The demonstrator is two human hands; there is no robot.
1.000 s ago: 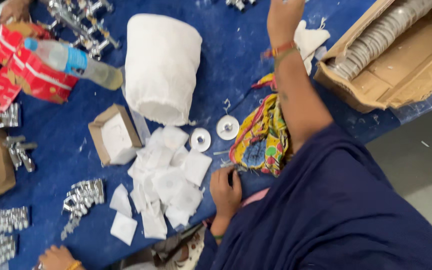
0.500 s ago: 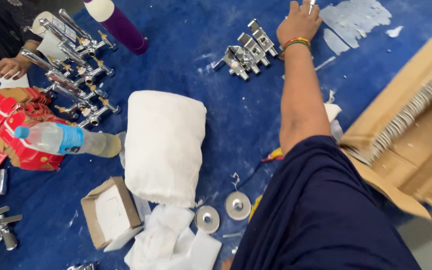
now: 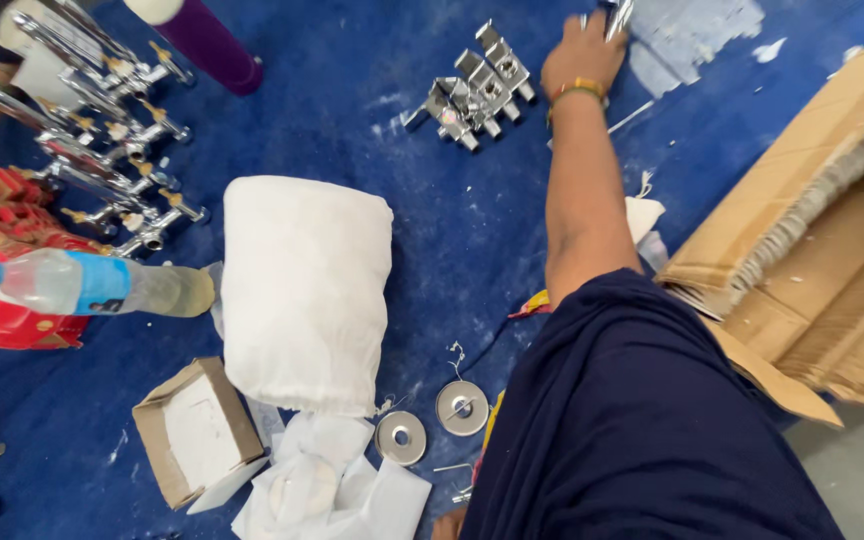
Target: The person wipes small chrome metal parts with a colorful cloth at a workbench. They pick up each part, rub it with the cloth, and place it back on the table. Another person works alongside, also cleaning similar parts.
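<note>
Stretching far across the blue cloth (image 3: 472, 240), the right hand (image 3: 582, 55) was closed round a small chrome piece (image 3: 617, 18) at the top edge, just beyond the cluster of chrome tap fittings (image 3: 472, 90); the forearm could easily have swept those smooth, hard castings out of line. A soft white sack (image 3: 304, 290) sat upright nearby, two flat metal discs (image 3: 432, 422) below it. The left hand (image 3: 449, 524), barely visible at the bottom edge, I couldn't judge.

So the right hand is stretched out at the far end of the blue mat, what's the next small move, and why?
Probably draw the right hand back toward the body with the chrome piece in its grip. The arm is at full stretch, the fingers appear closed around that piece, and the cluster of chrome fittings beside it lies untouched.
</note>
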